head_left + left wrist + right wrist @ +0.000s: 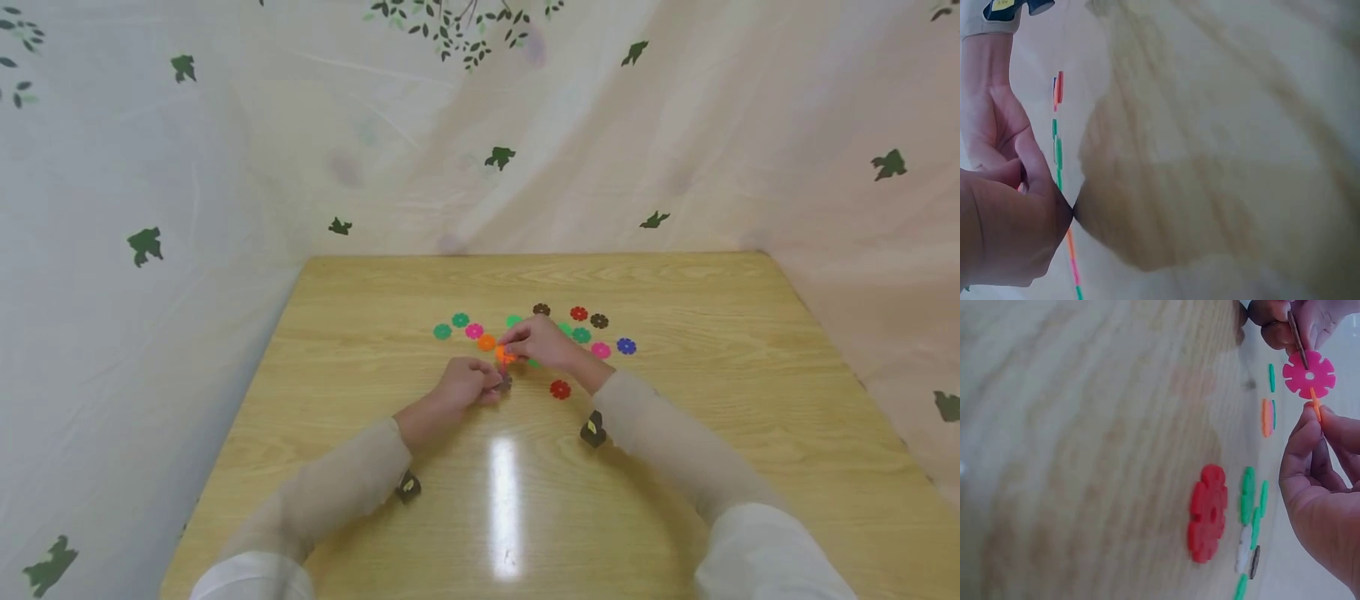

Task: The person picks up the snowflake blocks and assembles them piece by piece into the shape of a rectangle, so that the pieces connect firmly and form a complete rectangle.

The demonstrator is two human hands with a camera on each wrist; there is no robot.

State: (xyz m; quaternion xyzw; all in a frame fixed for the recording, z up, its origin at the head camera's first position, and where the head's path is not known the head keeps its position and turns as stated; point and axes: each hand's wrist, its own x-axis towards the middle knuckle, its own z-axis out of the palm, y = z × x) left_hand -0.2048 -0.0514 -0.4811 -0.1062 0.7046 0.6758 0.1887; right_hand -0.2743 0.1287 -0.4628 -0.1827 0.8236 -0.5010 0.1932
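Observation:
In the head view my left hand (463, 383) pinches a dark brown flower-shaped notched disc (506, 383). My right hand (542, 342) pinches an orange disc (504, 355) of the same kind just above it. Between the two hands, the right wrist view shows a pink notched disc (1324, 376) facing the camera. The brown disc meets its upper notch edge-on, and the orange disc meets its lower edge, held by thumb and finger. From the left wrist, the back of my left hand (1010, 231) hides most of the joined discs.
Loose notched discs lie flat on the wooden table (315, 517): a red one (560, 389) near the right forearm, a blue one (626, 346) at the right, teal ones (442, 332) at the left. Several green, pink and brown ones lie around the right hand. Patterned cloth (405, 183) hangs behind.

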